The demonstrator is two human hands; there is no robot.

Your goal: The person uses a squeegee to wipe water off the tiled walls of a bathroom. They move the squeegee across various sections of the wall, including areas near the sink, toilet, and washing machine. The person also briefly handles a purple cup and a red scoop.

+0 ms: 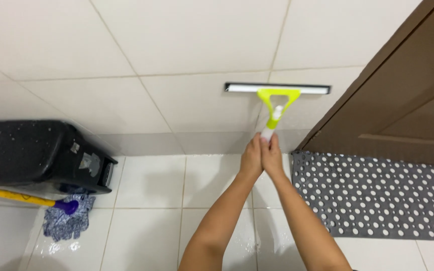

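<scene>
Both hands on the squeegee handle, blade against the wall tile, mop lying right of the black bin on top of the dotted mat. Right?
Not quite. The head view shows the mop at the left, by the black bin, on bare floor tile, not on the dotted mat, which lies at the right by the door. The rest holds: left hand and right hand grip the squeegee, blade against the wall tile.

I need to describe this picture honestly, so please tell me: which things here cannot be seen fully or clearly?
- Squeegee handle, head view: its lower end is covered by the left hand and right hand clasped around it.
- Mop: the yellow stick is cut off by the left edge.
- Black bin: partly cut off by the left edge; its small labels are too small to make out.
- Brown door and dotted grey mat: cut off by the right edge.
</scene>
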